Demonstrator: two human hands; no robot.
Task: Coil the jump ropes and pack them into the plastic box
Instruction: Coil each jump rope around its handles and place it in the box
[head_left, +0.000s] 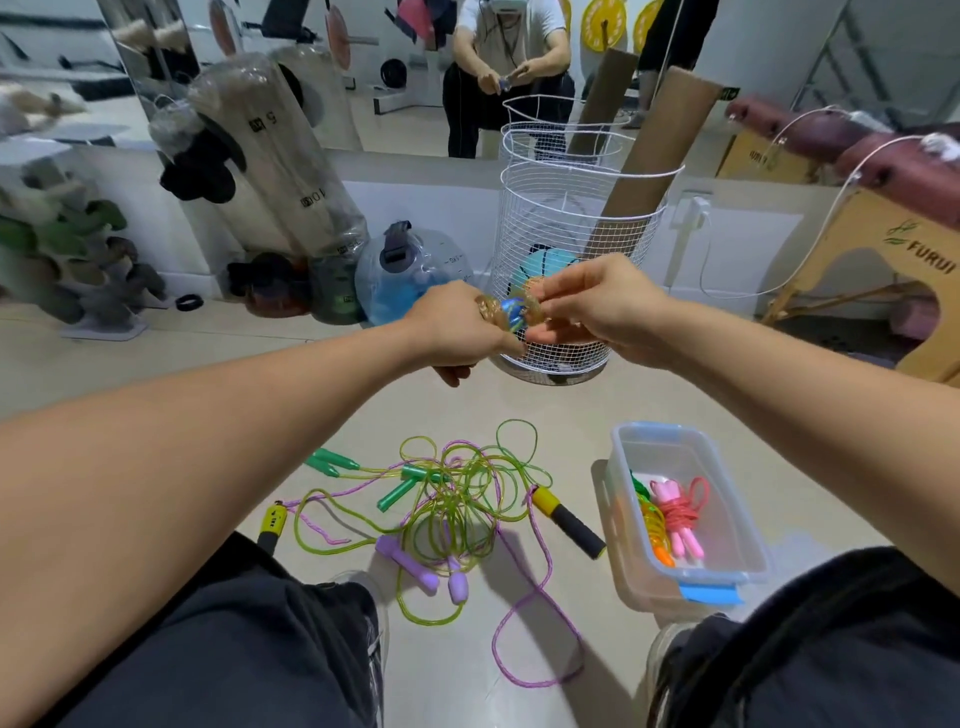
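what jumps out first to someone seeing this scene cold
Both hands meet in mid-air at the centre, the left hand and right hand gripping a small coiled rope with blue and amber tints. Below them on the floor sprawls a tangle of ropes in green and purple with loose handles. To its right sits the plastic box, already holding a pink bundle and an orange one.

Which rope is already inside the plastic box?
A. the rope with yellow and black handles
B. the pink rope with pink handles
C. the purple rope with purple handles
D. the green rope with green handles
B: the pink rope lies coiled in the plastic box, beside an orange one.
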